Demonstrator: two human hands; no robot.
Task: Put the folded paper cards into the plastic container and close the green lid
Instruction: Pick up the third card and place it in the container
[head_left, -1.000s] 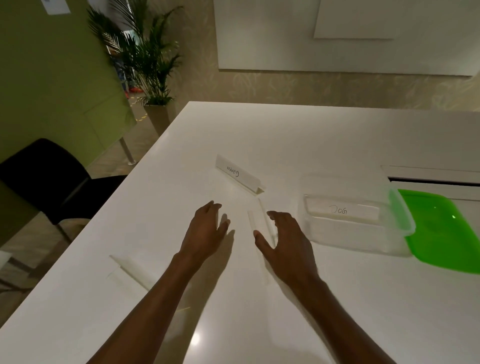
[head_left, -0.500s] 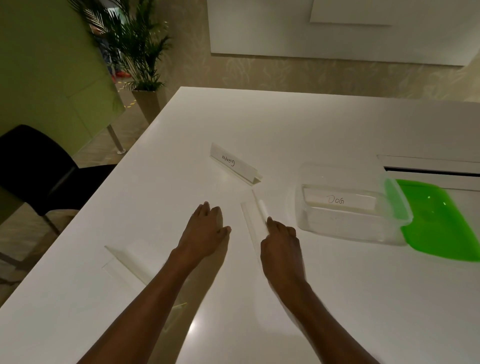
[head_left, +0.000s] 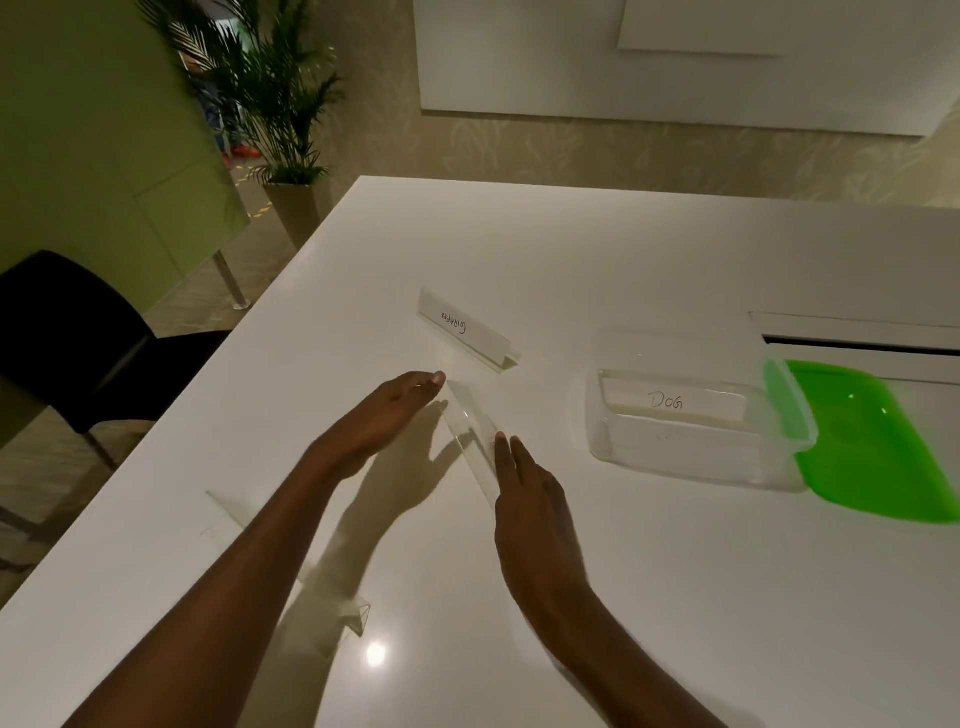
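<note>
Four white paper strips, each folded into a long tent, are on the glossy white tabletop. The Giraffe card stands at 12 o'clock. The middle card lies between the two hands. The Dog card lies inside the container. A fourth card at 7 o'clock is partly hidden under the left forearm.

There is one clear plastic container, rectangular with rounded corners, at 3 o'clock. One translucent green lid lies open against its far right edge.

The left hand is flat, fingers straight and together, tips at the middle card's far end. The right hand is also flat, with its straight fingertips against the card's near right side. Neither hand pinches it.

One black chair sits at 9 o'clock and one potted palm at 11.
</note>
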